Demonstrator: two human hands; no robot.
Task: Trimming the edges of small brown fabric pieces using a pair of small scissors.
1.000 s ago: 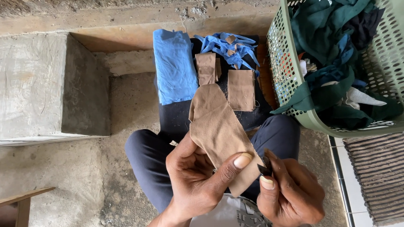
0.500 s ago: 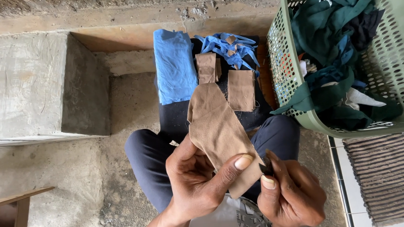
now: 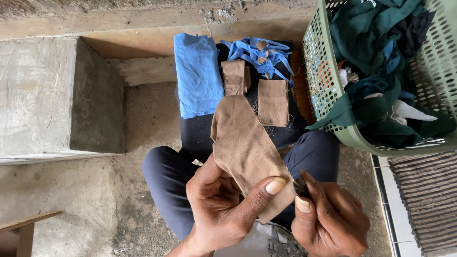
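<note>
Head view looks straight down at a seated person's lap, where the left hand [image 3: 227, 208] pinches a tan strip of cloth [image 3: 247, 148] between thumb and curled fingers, the thumb pressed flat across the strip's lower end. The strip's long axis runs from that pinch up and to the left, away from the body, its free end rising over the dark cloth [image 3: 198, 137] laid across the knees. The right hand [image 3: 327, 222] sits just beside the left, on the strip's lower right corner, fingers pressed together around a small dark object [image 3: 299, 184] that touches the cloth edge; what that object is cannot be told. Both hands meet at the same end, so the right is nearest the corner and the left carries the length. Beyond the strip lie a folded blue cloth [image 3: 198, 76], two small tan pieces [image 3: 272, 102] and a tangle of blue scraps [image 3: 258, 52], all apart from the hands. A green laundry basket [image 3: 452, 67] full of dark green clothes crowds the right side, close to the right knee. A concrete step [image 3: 37, 95] stands well apart on the left, with bare floor before it, and a striped mat [image 3: 437, 201] lies lower right.
</note>
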